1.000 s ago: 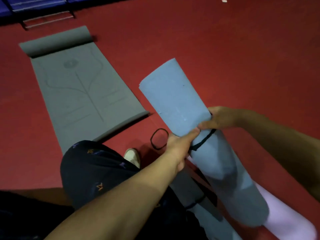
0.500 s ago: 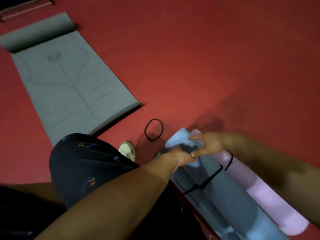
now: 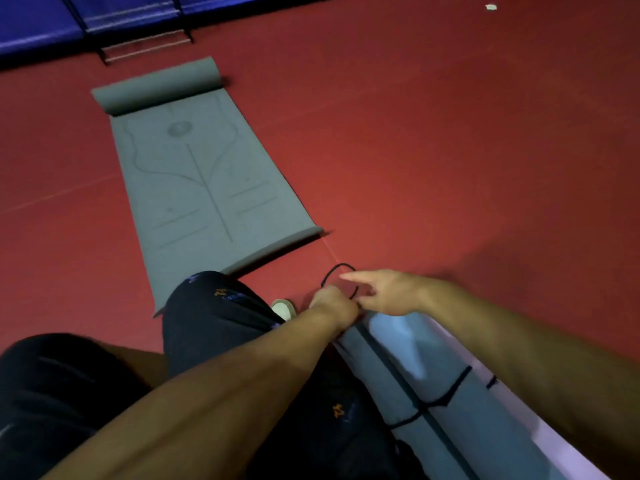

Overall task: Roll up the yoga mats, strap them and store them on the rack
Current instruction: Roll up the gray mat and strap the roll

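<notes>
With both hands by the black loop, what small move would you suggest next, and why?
Probably lift the black strap loop and slip it over the end of the rolled blue mat: the left hand and right hand are at it, and that end looks unstrapped.

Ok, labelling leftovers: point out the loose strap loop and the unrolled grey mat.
Loose strap loop [image 3: 337, 266]: head view, top of its cord arc.
Unrolled grey mat [image 3: 207, 188]: head view, centre line of its flat part.
</notes>
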Available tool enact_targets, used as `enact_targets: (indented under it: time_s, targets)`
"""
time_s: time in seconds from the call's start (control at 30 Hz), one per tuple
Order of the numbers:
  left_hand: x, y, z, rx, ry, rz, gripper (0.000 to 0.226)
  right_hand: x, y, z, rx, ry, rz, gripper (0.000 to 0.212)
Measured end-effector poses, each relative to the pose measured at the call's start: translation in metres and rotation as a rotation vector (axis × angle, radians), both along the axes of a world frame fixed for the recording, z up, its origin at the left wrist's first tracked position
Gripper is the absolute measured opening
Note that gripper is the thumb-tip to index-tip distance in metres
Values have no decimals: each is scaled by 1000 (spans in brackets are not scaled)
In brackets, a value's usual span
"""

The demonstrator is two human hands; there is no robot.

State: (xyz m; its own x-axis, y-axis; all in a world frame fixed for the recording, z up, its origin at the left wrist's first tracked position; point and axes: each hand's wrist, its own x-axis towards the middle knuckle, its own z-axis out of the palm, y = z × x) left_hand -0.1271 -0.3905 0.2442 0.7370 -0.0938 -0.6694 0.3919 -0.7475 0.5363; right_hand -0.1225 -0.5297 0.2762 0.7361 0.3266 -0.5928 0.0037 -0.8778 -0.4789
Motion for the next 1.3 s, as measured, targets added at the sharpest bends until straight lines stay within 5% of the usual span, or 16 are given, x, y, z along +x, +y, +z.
enact_targets:
  time_s: [0.2, 0.63, 1.3]
  targets:
    - [32, 67, 52, -8, -250, 111, 45, 38, 67, 37, 86, -259, 107, 53]
    - [100, 248, 101, 145, -417, 275, 36, 111, 190, 46, 168, -358, 152, 54]
    - [170, 345, -153, 118, -254, -79, 16, 244, 219, -173, 206, -175, 44, 32]
